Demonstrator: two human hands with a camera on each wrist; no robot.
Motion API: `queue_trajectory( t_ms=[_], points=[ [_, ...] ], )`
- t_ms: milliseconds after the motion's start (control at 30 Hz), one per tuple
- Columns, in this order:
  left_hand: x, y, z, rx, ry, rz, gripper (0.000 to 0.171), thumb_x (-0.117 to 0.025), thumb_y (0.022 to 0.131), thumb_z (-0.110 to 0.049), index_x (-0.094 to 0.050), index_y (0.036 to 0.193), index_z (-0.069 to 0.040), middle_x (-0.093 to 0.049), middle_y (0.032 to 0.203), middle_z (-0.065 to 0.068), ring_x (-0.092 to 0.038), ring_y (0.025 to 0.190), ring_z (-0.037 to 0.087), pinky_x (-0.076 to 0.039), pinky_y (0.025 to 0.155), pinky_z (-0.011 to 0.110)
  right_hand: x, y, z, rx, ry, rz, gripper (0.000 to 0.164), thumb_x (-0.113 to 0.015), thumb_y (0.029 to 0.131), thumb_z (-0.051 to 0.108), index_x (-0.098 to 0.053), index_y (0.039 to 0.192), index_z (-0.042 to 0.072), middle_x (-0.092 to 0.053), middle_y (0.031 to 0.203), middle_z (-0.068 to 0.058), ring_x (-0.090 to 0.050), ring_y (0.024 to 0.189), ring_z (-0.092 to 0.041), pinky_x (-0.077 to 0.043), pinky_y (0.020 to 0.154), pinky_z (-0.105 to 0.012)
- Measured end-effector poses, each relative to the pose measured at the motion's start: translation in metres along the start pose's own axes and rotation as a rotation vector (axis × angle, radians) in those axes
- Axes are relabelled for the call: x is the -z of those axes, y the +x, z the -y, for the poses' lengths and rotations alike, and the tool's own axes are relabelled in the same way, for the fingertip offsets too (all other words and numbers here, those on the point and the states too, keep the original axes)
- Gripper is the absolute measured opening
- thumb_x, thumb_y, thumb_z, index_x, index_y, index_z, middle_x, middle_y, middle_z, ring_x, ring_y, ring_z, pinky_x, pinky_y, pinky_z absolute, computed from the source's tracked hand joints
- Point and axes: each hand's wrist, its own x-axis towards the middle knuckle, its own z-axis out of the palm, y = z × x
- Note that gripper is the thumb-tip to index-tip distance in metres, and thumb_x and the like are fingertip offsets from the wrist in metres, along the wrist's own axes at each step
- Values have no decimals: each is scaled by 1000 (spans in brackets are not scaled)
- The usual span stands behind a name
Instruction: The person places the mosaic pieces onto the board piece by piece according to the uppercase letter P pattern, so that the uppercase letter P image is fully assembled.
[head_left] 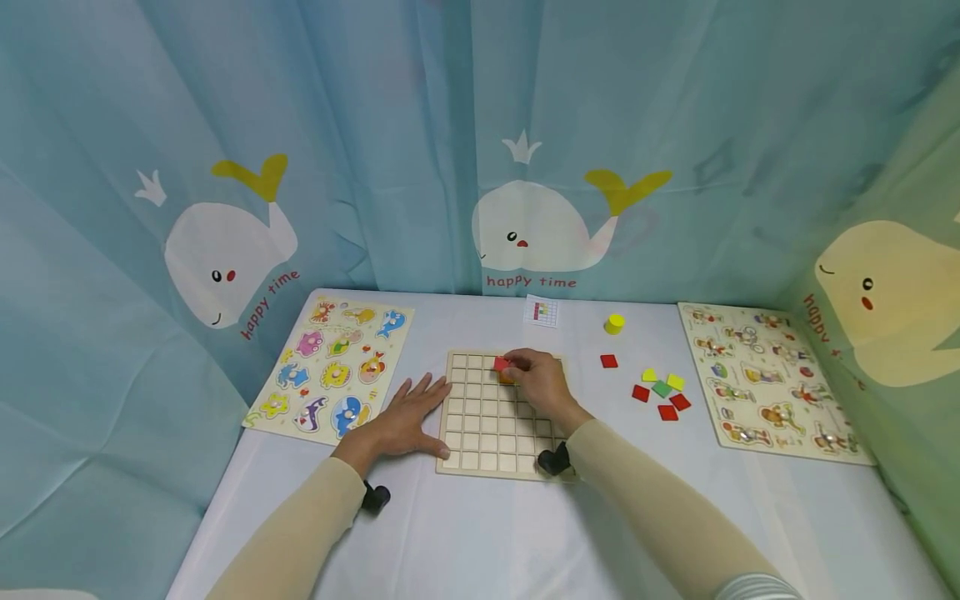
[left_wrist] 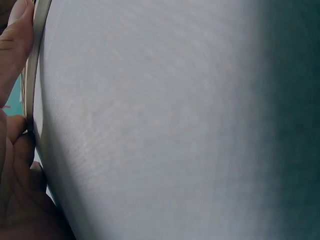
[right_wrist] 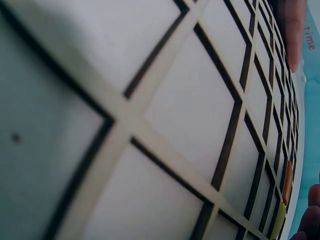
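Note:
A pale wooden grid board [head_left: 480, 417] lies flat at the middle of the table. At its top edge my right hand [head_left: 542, 385] pinches a small red square tile [head_left: 502, 364] between thumb and fingers. Just below it an orange tile [head_left: 507, 377] is partly covered by the hand. The right wrist view shows the orange tile [right_wrist: 287, 182] and a yellow tile [right_wrist: 278, 220] at the far end of the grid. Spread flat, my left hand [head_left: 408, 419] rests at the board's left edge, with its thumb touching the edge lower down.
Loose red, yellow and green tiles [head_left: 662, 388] lie right of the board. A yellow cylinder [head_left: 614, 324] and a small pattern card [head_left: 542, 311] are at the back. Picture puzzle boards stand left [head_left: 330, 367] and right [head_left: 772, 379]; a curtain [head_left: 420, 150] rises behind.

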Motion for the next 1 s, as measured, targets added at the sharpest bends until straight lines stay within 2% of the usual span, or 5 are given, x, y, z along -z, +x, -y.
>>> queue_trajectory(
  t_ms=[233, 567, 733, 900, 1000],
  points=[
    [1, 0, 1, -23, -7, -1, 117, -90, 79, -52, -25, 169, -14, -18, 178, 2, -2, 166, 26, 4, 136, 47, -6, 4, 1, -43, -37, 34, 27, -75, 98, 13, -76, 123, 6, -77, 112, -11, -69, 103, -27, -60, 92, -45],
    [0, 0, 1, -2, 17, 10, 117, -88, 80, -53, -23, 170, -18, -15, 178, -3, 0, 166, 21, 5, 136, 43, -13, 7, -3, -37, -135, 39, 29, -79, 94, 15, -77, 122, 6, -79, 110, -9, -71, 105, -28, -60, 96, -47],
    [-1, 0, 1, -8, 16, 6, 117, -88, 79, -54, -24, 170, -18, -16, 178, -3, 0, 166, 21, 5, 136, 44, -15, 7, -3, -25, -151, 50, 29, -78, 95, 14, -77, 123, 6, -78, 117, -11, -71, 111, -30, -60, 98, -47],
    [-1, 1, 2, -4, 18, 11, 117, -88, 80, -55, -23, 170, -19, -15, 178, -4, 0, 166, 20, 6, 136, 43, -17, 7, -3, 4, -157, 63, 27, -78, 95, 11, -78, 121, 5, -78, 117, -12, -72, 109, -29, -61, 95, -46],
    [-1, 1, 2, -11, 19, 7, 118, -88, 79, -55, -23, 170, -18, -16, 178, -2, 0, 166, 22, 5, 136, 44, -17, 7, -2, 30, -181, 70, 26, -79, 94, 12, -78, 120, 5, -78, 118, -13, -70, 112, -31, -59, 101, -47]
  ],
)
